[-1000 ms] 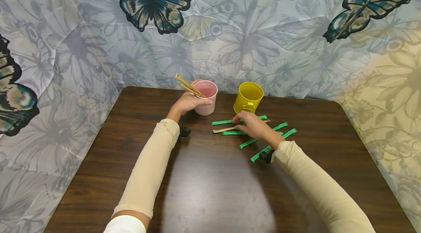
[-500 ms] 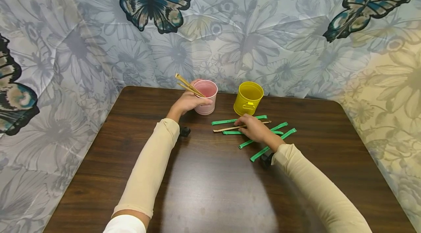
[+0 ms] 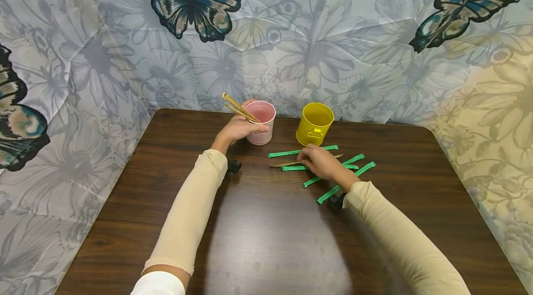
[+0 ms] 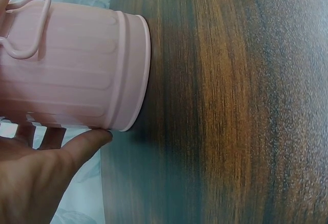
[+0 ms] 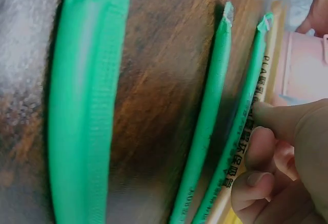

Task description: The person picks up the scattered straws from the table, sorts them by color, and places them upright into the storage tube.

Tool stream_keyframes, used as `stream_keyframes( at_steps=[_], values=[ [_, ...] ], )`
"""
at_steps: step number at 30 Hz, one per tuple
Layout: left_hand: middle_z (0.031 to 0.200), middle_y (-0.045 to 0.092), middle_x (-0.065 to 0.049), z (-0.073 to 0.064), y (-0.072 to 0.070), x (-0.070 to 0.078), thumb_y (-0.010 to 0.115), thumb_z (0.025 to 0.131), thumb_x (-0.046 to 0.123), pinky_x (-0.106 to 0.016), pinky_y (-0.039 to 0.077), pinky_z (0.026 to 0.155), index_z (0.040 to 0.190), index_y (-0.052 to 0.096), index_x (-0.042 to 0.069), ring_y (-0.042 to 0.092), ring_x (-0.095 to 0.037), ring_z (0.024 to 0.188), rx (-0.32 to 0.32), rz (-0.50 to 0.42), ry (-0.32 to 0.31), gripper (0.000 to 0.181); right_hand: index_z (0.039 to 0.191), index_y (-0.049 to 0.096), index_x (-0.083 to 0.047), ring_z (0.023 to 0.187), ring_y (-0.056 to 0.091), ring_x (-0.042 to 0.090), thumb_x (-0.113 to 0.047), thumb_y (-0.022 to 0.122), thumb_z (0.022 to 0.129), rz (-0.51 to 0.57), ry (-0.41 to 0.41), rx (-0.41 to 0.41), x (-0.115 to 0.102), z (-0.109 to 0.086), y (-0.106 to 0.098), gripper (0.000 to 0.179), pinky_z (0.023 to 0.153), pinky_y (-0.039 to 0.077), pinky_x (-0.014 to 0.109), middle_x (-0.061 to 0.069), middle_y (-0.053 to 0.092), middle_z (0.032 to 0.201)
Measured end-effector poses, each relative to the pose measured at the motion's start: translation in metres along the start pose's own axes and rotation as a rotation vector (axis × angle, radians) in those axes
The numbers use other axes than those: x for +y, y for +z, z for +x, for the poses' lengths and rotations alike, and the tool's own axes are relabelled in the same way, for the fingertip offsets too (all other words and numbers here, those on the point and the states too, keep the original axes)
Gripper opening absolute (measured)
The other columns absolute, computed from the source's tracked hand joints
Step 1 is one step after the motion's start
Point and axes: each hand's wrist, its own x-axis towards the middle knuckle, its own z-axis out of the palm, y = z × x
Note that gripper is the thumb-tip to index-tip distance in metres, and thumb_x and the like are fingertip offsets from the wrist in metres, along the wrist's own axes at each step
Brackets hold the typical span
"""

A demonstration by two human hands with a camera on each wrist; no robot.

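My left hand (image 3: pixel 238 129) holds the pink bucket (image 3: pixel 262 135) at the back of the table, thumb along its near side. Two tan-wrapped straws (image 3: pixel 238 106) lean out over the bucket's left rim. In the left wrist view the pink bucket (image 4: pixel 77 65) shows its ribbed wall and wire-like handle, low over the tabletop. My right hand (image 3: pixel 322 163) pinches a tan-wrapped straw (image 3: pixel 285 164) between thumb and fingers, amid green-wrapped straws. Dark printed characters run along that tan straw (image 5: pixel 275 39) in the right wrist view, close beside a green one (image 5: pixel 238 116).
A yellow bucket (image 3: pixel 315 121) with a front handle stands right behind my right hand. Several green-wrapped straws (image 3: pixel 346 183) lie spread across the brown wooden table (image 3: pixel 275 239). A butterfly-print cloth (image 3: pixel 316 50) hangs just beyond the table's back edge.
My right hand has drawn slightly toward me, off the yellow bucket's base in view. The tan straw under its fingers has shifted a little and looks darker. The left hand stays put.
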Motion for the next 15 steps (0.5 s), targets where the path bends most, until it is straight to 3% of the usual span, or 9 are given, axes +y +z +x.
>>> stream_keyframes(
  at_steps=[8, 15],
  values=[
    [0.156, 0.037, -0.008, 0.000, 0.000, 0.001, 0.090, 0.076, 0.014, -0.045, 0.040, 0.119, 0.159, 0.025, 0.015, 0.049, -0.029, 0.139, 0.000, 0.005, -0.008, 0.106, 0.102, 0.071, -0.006, 0.093, 0.064, 0.022, -0.006, 0.067, 0.097, 0.152, -0.002, 0.059, -0.015, 0.003, -0.021, 0.007, 0.082, 0.055, 0.040, 0.009, 0.069, 0.100],
    [0.155, 0.037, -0.006, -0.002, 0.000, 0.002, 0.090, 0.076, 0.017, -0.045, 0.041, 0.117, 0.158, 0.026, 0.016, 0.049, -0.027, 0.137, 0.009, 0.020, 0.003, 0.104, 0.108, 0.069, -0.009, 0.068, 0.060, 0.022, -0.012, 0.063, 0.101, 0.338, 0.069, 0.023, -0.035, 0.010, -0.040, 0.009, 0.066, 0.053, 0.028, 0.014, 0.072, 0.108]
  ],
)
